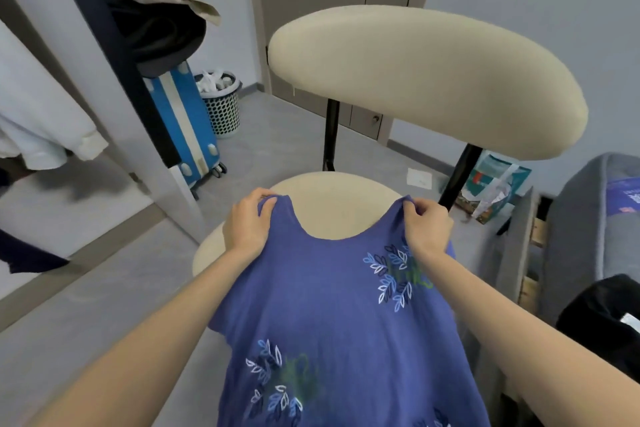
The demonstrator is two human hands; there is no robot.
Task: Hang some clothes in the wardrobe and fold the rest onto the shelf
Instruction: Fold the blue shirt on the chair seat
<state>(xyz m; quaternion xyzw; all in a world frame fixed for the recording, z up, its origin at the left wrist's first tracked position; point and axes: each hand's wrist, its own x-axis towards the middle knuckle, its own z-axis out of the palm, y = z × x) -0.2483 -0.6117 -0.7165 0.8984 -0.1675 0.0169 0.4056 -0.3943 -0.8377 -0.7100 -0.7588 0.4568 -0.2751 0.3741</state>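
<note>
Cream chair (332, 204) sits under the blue shirt (332, 322); my left hand (247, 222) and right hand (427, 227) each pinch a shoulder, its hem cut off below.

1. The blue top (332, 315) runs off the bottom edge; its hem and lower leaf print are cut off.
2. The fingertips of the left hand (247, 222) and right hand (427, 225) are tucked behind the shoulder fabric and cannot be seen.
3. The chair seat (336, 204) is largely covered by the top and the forearms.
4. The wardrobe (114, 135) is cut by the left edge; its interior is mostly out of view.
5. The white garment (41, 125) inside it is cropped at the left edge.
6. The dark cloth (602, 315) at right is cut by the frame edge; its kind cannot be told.
7. The basket (221, 104) contents are too small to identify.
</note>
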